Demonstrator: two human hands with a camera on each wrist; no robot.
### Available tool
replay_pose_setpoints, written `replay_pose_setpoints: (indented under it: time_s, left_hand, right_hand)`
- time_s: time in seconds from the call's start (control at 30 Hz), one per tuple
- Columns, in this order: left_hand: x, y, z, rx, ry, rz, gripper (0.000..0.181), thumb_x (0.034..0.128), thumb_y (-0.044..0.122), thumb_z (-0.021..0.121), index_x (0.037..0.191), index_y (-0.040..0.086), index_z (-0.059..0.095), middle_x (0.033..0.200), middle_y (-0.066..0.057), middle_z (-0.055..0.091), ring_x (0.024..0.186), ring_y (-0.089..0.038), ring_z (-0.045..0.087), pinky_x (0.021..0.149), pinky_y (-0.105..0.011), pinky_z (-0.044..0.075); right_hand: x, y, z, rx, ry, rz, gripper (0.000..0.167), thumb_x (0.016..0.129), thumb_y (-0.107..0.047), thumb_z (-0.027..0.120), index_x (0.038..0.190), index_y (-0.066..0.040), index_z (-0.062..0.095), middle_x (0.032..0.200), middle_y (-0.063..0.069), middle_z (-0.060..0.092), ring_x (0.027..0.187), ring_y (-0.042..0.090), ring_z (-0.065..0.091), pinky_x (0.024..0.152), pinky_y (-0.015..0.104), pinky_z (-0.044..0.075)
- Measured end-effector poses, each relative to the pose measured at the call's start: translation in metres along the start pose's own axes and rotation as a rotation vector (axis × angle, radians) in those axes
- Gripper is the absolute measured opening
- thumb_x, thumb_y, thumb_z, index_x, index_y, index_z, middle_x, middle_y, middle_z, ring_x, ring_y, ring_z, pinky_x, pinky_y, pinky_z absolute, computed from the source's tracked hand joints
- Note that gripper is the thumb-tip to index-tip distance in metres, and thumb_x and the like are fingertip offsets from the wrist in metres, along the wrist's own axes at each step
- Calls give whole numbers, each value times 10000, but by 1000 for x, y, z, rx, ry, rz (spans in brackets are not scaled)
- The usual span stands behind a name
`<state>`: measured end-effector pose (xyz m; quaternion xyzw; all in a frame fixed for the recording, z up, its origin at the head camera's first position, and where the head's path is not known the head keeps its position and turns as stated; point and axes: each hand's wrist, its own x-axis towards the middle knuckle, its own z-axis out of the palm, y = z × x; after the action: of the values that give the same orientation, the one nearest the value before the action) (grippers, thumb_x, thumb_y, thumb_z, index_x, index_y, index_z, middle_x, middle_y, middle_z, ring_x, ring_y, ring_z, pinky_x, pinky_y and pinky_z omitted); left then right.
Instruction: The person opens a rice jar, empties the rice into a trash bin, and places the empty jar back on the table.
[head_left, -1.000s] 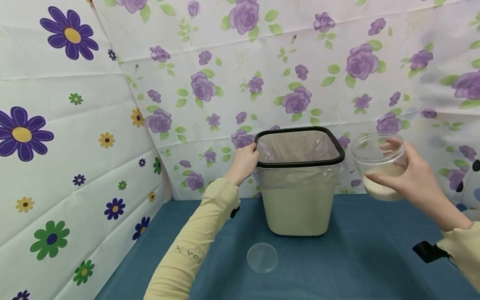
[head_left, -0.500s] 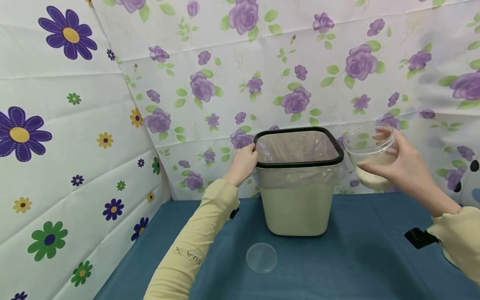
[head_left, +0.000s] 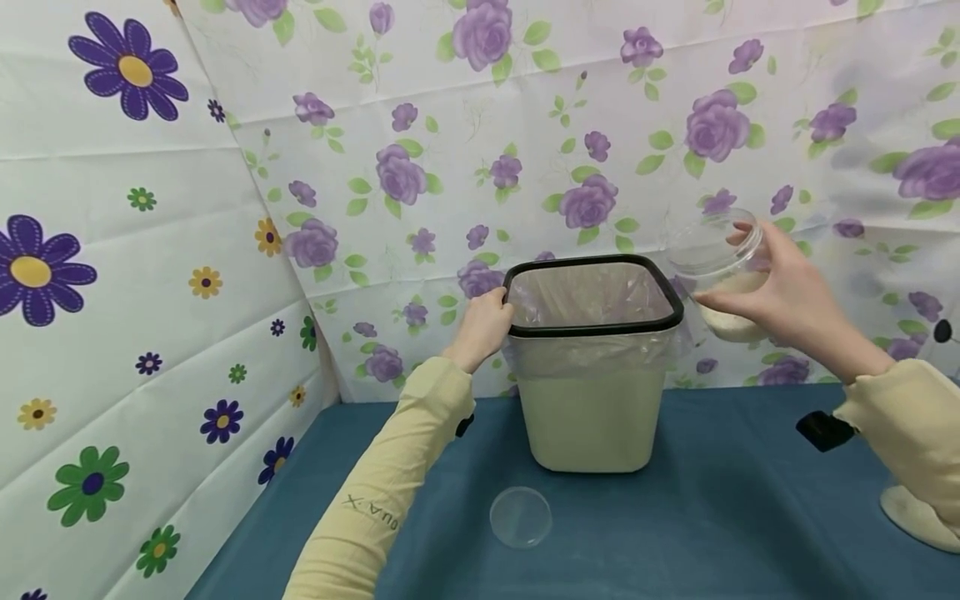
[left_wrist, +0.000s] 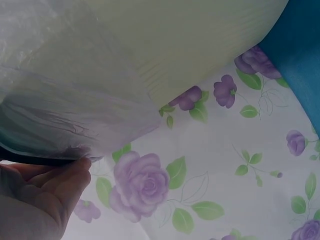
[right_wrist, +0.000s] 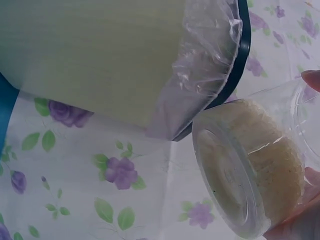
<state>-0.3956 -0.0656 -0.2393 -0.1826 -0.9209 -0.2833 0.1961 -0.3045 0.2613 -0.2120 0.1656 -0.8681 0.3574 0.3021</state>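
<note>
Gripping bin rim (head_left: 600,330) with left hand (head_left: 480,327); holding clear jar (head_left: 714,269) of pale grains (right_wrist: 276,167) in right hand (head_left: 789,292), just raised and shifted closer beside bin (head_left: 592,408), tipped toward it (likely lining up, not emptied yet).

Near the back edge of the worktop (head_left: 727,450), which looks like matt cloth, the bin (head_left: 588,408) is smooth, dull plastic, its rim (head_left: 596,331) smooth plastic and its bag (head_left: 585,292) thin, shiny, crinkled film. The jar (right_wrist: 225,175) is glossy clear plastic around rough-looking grains (right_wrist: 277,167); the lid (head_left: 521,517), farther from that edge, is smooth clear plastic. Creased sheeting (head_left: 450,167) hangs behind.
</note>
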Motion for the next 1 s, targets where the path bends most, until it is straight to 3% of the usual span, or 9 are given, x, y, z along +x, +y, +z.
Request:
replay_pose_setpoints:
  time_s: [0.33, 0.57, 0.8, 1.0]
  left_hand:
    - [-1, -2, 0, 29, -15, -6, 360, 903, 80, 380, 1204, -55, 523, 1133, -171, 567, 1002, -248, 537, 808, -357, 426]
    - [-2, -2, 0, 33, 3, 12, 334, 890, 65, 384, 1146, -64, 556, 1071, -172, 591, 952, -251, 557, 778, -361, 437]
    - [-2, -2, 0, 29, 5, 22, 336, 890, 65, 385, 1150, -64, 554, 1090, -174, 585, 971, -254, 550, 787, -362, 431]
    - [-1, -1, 0, 18, 10, 27, 322, 892, 62, 389, 1133, -63, 561, 1030, -164, 596, 861, -224, 545, 738, -353, 436]
  right_hand:
    - [17, -6, 3, -42, -40, -5, 766, 685, -342, 786, 1250, -50, 359, 1223, 227, 352, 1081, 450, 333, 751, 605, 282]
    - [24, -8, 3, -91, -69, -21, 1007, 685, -371, 779, 1436, -70, 178, 1424, 211, 192, 1208, 465, 248, 843, 642, 239]
    - [31, -12, 5, -123, -80, -67, 1030, 676, -334, 793, 1437, -41, 163, 1412, 231, 216, 1179, 458, 292, 877, 618, 234]
    - [38, -16, 10, -107, -110, -126, 1029, 664, -278, 810, 1431, -21, 173, 1383, 271, 237, 1223, 450, 242, 908, 608, 217]
